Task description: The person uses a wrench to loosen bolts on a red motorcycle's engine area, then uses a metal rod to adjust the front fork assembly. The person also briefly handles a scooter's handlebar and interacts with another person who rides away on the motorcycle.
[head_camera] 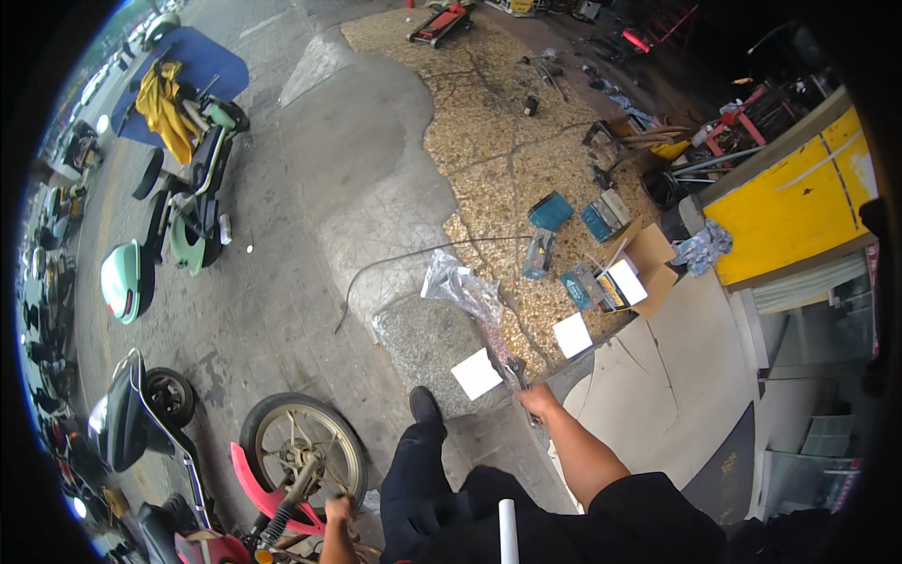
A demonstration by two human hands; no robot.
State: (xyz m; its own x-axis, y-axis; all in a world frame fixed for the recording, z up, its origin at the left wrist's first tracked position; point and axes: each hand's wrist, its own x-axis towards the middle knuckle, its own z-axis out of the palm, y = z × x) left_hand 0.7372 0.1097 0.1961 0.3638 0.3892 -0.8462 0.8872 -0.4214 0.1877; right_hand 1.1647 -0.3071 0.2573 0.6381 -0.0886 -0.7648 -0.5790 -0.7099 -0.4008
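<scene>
My right hand (537,400) is closed around a metal wrench (520,374), whose open-ended head points away from me over the paving. At the lower left, my left hand (340,507) hangs beside the front wheel (303,451) of a motorcycle with a pink-red front fender (257,486). Its fingers look curled, but whether they hold anything is too small to tell. A white square sheet (477,374) lies on the stone slab (430,338) just left of the wrench. Beyond it rests a crumpled clear plastic bag (461,285).
Boxed batteries (539,252) and an open cardboard box (652,268) stand ahead right. A thin cable (409,254) crosses the ground. Parked scooters (123,282) line the left side. A red floor jack (440,25) stands far ahead, and a yellow panel (789,197) borders the right.
</scene>
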